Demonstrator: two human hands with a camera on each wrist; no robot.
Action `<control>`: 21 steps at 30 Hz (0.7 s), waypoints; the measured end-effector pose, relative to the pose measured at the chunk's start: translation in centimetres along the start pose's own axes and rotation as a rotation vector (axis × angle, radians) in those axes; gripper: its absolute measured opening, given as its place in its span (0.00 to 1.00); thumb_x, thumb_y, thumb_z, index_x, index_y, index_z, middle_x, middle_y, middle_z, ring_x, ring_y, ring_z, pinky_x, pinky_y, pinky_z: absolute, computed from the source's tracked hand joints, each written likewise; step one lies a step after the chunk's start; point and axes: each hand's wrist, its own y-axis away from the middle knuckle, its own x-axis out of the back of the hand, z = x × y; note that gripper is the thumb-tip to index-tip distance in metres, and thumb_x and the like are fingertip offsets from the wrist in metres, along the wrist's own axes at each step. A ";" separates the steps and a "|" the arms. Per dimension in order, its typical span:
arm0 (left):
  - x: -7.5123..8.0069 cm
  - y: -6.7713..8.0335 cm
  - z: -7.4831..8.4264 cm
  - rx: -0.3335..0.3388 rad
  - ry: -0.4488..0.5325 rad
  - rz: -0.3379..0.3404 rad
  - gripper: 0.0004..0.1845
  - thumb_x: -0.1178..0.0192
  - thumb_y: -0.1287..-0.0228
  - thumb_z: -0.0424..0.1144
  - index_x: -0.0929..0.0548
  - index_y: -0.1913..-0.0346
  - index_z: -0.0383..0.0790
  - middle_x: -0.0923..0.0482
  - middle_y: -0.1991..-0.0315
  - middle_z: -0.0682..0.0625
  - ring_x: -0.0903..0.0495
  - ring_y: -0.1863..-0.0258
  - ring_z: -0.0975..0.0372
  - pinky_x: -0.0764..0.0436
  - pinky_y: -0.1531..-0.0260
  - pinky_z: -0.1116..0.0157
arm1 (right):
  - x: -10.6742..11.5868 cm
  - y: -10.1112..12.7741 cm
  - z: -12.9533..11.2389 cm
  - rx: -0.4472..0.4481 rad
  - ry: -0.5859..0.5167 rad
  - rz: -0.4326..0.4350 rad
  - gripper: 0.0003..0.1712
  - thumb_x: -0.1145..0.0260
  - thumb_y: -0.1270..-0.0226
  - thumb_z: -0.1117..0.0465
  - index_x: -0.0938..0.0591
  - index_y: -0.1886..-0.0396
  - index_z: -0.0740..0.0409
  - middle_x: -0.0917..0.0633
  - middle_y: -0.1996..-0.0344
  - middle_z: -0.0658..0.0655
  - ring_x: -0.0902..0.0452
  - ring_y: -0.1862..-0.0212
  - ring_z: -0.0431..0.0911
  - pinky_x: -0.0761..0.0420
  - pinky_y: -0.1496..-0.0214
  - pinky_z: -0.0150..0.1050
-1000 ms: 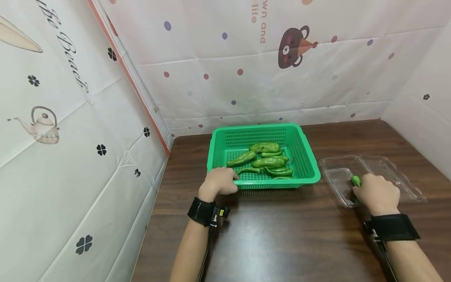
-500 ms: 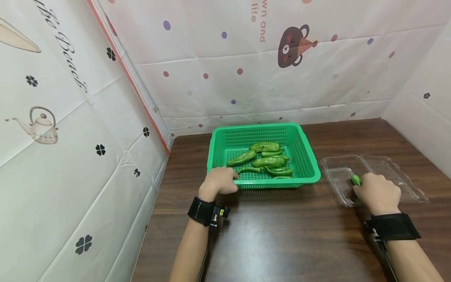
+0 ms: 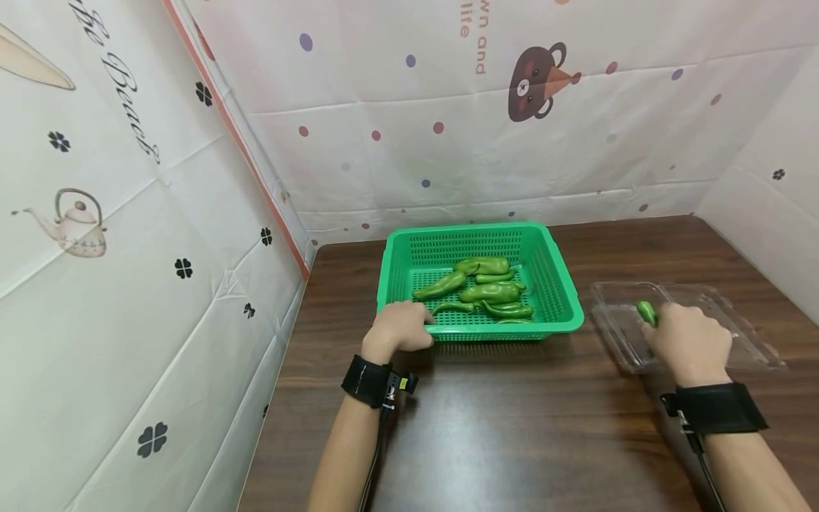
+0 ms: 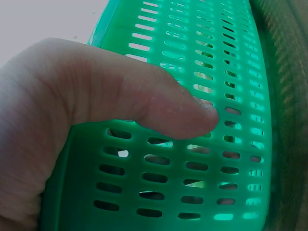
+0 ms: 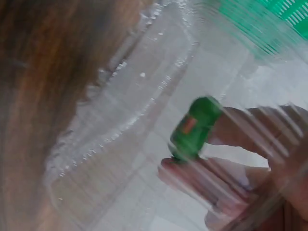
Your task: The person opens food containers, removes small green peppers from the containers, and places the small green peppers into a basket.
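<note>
Green pepper (image 3: 647,312) pinched in your right hand (image 3: 691,345) over clear clamshell (image 3: 614,323); your left hand (image 3: 398,331) grips basket (image 3: 550,267) rim

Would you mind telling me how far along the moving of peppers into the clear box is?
Early. Done: nothing lies in the clear box yet. In hand: the right hand holds one pepper over it, while the left hand grips the green basket. Left: several peppers in the basket.

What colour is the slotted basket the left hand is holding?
Green; the basket shows best in the head view.
</note>
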 end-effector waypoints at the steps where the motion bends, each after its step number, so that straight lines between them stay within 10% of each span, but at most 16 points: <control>1: 0.0 0.0 0.0 -0.002 0.001 0.000 0.28 0.43 0.43 0.34 0.14 0.38 0.52 0.11 0.50 0.51 0.57 0.80 0.63 0.51 0.78 0.65 | 0.1 0.0 -0.1 0.004 -0.001 0.013 0.18 0.36 0.31 0.54 0.22 0.72 0.67 0.24 0.86 0.60 0.31 0.83 0.54 0.35 0.83 0.48; 21: -0.1 0.0 0.0 0.005 -0.011 0.001 0.27 0.42 0.42 0.35 0.15 0.38 0.54 0.12 0.46 0.52 0.58 0.79 0.63 0.52 0.78 0.64 | 2.7 -1.6 -5.1 0.220 0.016 0.355 0.10 0.38 0.38 0.61 0.18 0.64 0.66 0.23 0.81 0.62 0.37 0.85 0.51 0.43 0.85 0.44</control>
